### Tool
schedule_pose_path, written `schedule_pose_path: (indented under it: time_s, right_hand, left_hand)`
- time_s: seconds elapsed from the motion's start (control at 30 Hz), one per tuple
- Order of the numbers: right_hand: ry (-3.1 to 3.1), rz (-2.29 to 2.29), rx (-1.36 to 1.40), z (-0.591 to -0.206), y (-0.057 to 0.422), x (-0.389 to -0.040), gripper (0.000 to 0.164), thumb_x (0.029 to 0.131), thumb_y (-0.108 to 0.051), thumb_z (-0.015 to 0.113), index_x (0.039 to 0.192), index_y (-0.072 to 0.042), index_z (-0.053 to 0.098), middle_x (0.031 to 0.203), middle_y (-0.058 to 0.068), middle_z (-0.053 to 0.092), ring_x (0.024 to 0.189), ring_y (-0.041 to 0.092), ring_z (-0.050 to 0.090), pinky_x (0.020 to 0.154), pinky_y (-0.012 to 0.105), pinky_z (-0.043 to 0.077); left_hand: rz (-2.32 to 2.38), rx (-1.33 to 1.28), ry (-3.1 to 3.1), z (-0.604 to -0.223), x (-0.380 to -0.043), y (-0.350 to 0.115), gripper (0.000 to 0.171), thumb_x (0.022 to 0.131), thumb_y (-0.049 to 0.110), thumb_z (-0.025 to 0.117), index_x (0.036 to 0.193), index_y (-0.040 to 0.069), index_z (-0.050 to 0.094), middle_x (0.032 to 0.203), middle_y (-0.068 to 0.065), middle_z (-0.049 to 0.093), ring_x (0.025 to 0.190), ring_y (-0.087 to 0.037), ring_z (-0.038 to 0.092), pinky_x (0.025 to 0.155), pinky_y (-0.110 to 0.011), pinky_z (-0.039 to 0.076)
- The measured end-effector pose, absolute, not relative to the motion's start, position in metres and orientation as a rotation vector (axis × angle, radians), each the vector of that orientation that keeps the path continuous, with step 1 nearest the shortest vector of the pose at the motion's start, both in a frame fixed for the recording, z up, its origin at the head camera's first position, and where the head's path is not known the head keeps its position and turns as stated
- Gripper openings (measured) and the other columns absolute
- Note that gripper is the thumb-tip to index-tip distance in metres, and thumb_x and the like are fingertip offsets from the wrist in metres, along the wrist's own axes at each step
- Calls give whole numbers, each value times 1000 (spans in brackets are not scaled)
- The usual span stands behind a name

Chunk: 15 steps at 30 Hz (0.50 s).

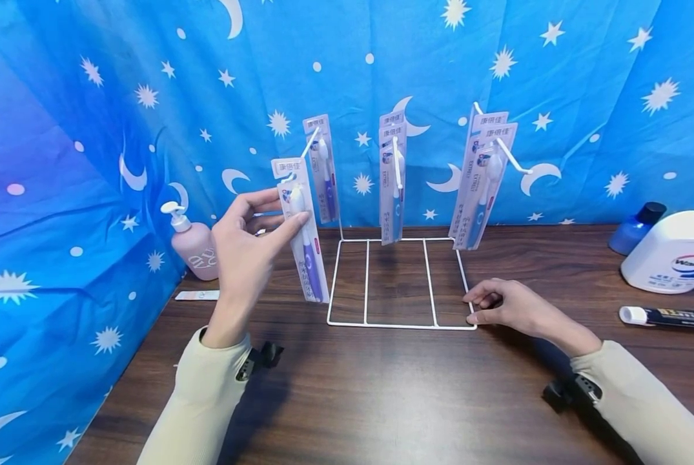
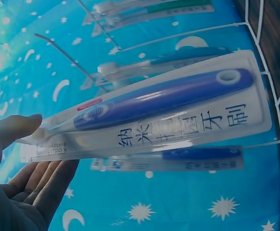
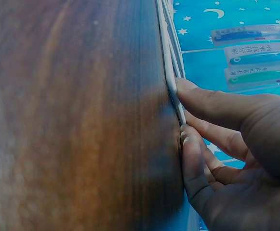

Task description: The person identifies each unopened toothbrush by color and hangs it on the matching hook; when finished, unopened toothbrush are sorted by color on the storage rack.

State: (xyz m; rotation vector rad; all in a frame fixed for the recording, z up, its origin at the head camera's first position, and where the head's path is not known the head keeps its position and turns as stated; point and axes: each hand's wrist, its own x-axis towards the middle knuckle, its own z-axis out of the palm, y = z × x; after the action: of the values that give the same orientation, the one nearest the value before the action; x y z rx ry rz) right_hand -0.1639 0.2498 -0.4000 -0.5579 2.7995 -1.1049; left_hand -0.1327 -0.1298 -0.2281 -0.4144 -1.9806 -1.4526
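In the head view my left hand (image 1: 243,237) pinches a packaged purple toothbrush (image 1: 310,261) near the top of its card. The card's upper end is by the front tip of the left hook (image 1: 312,139) of a white wire rack (image 1: 399,327); whether the hook passes through its hole I cannot tell. In the left wrist view the purple toothbrush (image 2: 168,98) lies across the frame, thumb on one side and fingers on the other. My right hand (image 1: 512,309) holds the rack's base wire at its front right corner; thumb and fingertips meet the wire (image 3: 171,72) in the right wrist view.
Another purple toothbrush (image 1: 327,174) hangs farther back on the left hook. Packaged toothbrushes hang on the middle (image 1: 393,187) and right hooks (image 1: 479,194). A pink pump bottle (image 1: 195,248) stands left; a white bottle (image 1: 669,258), blue bottle (image 1: 637,229) and black tube (image 1: 674,318) are right.
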Motion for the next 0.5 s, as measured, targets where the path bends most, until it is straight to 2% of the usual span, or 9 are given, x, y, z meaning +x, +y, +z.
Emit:
schedule_pose_path:
  time_s: [0.5]
  right_hand:
    - [2793, -1097, -552, -401, 251, -165, 34, 79, -27, 81, 104, -8, 70, 85, -3, 63, 78, 16, 56, 69, 27, 46]
  left_hand:
    - [-1357, -346, -1990, -237, -181, -119, 43, 78, 8, 82, 113, -7, 63, 102, -20, 66, 85, -31, 68, 76, -31, 55]
